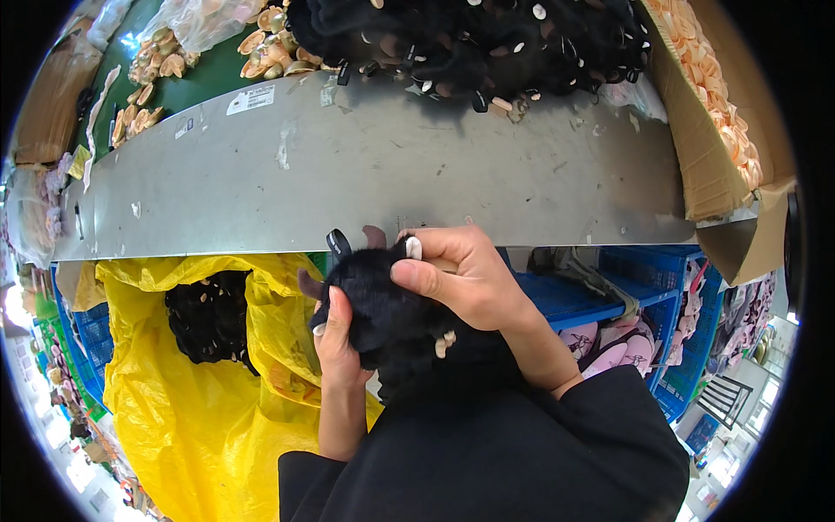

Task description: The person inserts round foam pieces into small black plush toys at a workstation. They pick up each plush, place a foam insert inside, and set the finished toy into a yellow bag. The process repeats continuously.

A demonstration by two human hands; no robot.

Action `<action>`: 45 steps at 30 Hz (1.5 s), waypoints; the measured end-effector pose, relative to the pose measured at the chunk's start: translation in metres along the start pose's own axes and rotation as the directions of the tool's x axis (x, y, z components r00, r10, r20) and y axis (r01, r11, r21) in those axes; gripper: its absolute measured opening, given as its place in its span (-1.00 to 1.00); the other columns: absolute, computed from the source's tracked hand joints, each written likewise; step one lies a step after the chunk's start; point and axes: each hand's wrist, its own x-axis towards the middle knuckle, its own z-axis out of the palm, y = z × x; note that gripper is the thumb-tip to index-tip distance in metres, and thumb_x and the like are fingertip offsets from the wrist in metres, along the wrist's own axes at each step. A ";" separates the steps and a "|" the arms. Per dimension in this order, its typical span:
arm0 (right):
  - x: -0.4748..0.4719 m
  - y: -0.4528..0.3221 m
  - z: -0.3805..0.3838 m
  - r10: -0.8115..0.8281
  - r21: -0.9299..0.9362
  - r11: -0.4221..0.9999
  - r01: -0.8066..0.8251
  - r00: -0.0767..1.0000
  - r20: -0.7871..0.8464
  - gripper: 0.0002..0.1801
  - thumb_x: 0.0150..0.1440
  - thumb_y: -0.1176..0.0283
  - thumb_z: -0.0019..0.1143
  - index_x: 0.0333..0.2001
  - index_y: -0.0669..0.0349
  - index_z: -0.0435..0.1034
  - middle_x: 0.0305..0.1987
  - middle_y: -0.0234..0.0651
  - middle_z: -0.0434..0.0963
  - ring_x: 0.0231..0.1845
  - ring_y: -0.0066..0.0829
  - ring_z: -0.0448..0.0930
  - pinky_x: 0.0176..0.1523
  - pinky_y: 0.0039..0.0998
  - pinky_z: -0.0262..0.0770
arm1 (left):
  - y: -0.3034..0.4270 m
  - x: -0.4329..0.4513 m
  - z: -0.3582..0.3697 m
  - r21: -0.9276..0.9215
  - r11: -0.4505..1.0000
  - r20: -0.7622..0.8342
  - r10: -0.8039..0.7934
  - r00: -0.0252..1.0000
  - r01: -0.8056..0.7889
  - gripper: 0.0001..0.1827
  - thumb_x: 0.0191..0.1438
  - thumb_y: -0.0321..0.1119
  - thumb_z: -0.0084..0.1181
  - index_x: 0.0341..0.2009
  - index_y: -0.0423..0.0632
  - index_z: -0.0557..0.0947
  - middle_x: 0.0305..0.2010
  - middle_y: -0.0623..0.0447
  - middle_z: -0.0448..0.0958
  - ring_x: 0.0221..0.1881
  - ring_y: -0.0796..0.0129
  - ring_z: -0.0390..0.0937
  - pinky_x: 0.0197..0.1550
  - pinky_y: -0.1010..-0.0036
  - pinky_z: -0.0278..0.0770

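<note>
A black plush toy skin [385, 307], with brown horn-like pieces, pale ear pieces and a black ribbon loop [338, 243], is held up between my hands just before the table's near edge. My left hand [339, 342] grips its left side, the thumb lying on the fur. With thumb and fingers, my right hand [456, 274] pinches the upper right part beside a white-lined ear [413, 248]. A small beige piece [445, 344] hangs at the plush's lower right. What lies behind the plush and under my fingers is hidden.
Across the grey metal table [391, 163] lies a heap of black plush pieces [470, 46]. Peach-coloured plastic parts [277, 49] sit at the back left; a cardboard box [701, 143] holds more peach pieces. Below are a yellow sack [169, 417] with black plush and blue crates [668, 326].
</note>
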 end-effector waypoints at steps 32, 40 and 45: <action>-0.022 0.009 0.003 -0.012 0.069 0.998 0.014 1.000 -0.026 -0.66 0.46 0.21 -0.19 0.15 0.19 0.29 -0.43 -0.48 0.45 -0.50 -0.76 0.42 -0.41 -0.67 0.31 | 0.007 0.005 0.054 0.191 0.958 -0.260 0.260 0.930 -0.215 -0.41 0.09 -0.58 0.25 0.24 -0.26 0.44 0.15 -0.14 0.54 0.05 0.26 0.55 0.16 0.34 0.49; -0.017 0.007 0.007 -0.167 0.226 0.962 0.154 0.985 0.039 -0.60 0.36 0.35 0.06 0.18 0.25 0.21 -0.29 -0.30 0.53 -0.31 -0.63 0.51 -0.26 -0.61 0.44 | 0.010 0.002 0.043 0.257 0.955 -0.190 0.198 0.962 -0.146 -0.29 0.20 -0.43 0.19 0.41 -0.12 0.25 0.22 -0.07 0.46 0.18 0.26 0.48 0.23 0.39 0.44; -0.017 0.012 0.015 -0.086 0.267 0.959 0.098 0.995 -0.059 -0.64 0.36 0.39 0.04 0.09 0.18 0.09 -0.35 -0.33 0.54 -0.46 -0.67 0.51 -0.33 -0.65 0.47 | 0.009 0.001 0.046 0.251 0.955 -0.195 0.208 0.959 -0.156 -0.33 0.22 -0.42 0.16 0.39 -0.16 0.26 0.18 -0.06 0.50 0.14 0.27 0.50 0.18 0.40 0.48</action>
